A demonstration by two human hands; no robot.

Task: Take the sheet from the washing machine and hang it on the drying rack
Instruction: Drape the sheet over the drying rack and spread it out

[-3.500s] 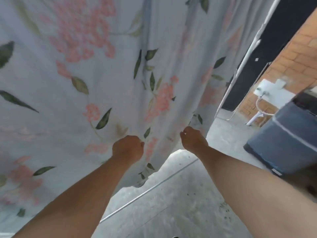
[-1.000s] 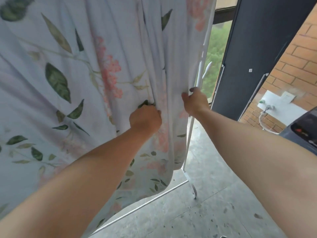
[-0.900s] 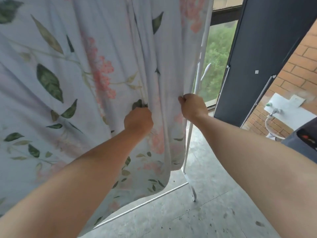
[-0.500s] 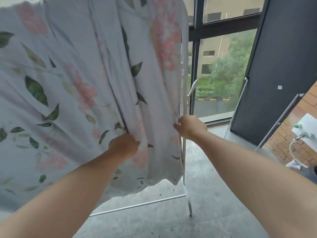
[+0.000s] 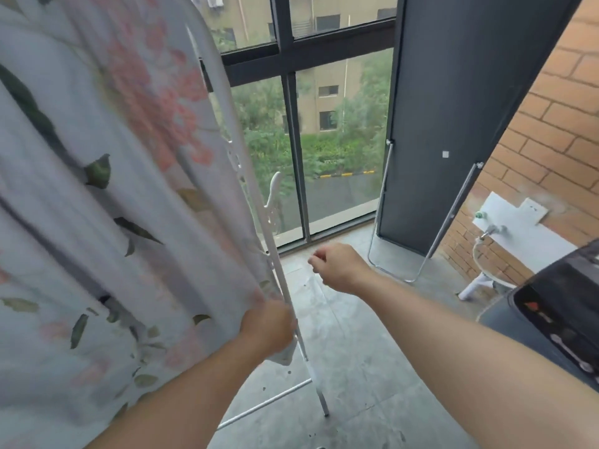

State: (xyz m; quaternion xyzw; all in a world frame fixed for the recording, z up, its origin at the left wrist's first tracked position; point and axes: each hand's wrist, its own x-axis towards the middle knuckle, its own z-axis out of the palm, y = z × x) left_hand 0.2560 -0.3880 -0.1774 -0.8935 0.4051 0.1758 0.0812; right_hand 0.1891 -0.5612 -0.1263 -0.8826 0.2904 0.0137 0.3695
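Speckled concrete floor [image 5: 372, 351]; left hand [image 5: 267, 327] grips floral sheet [image 5: 113, 222] beside tubular rack [image 5: 316, 384].

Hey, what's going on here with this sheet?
A person is hanging a floral sheet on a white drying rack. The left hand grips the sheet's lower edge beside the rack's upright pole. The right hand hovers clear of the fabric, loosely curled, holding nothing. The sheet already hangs down from the rack.

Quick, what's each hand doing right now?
Left hand: holding the sheet.
Right hand: open, fingers loosely curled, holding nothing.
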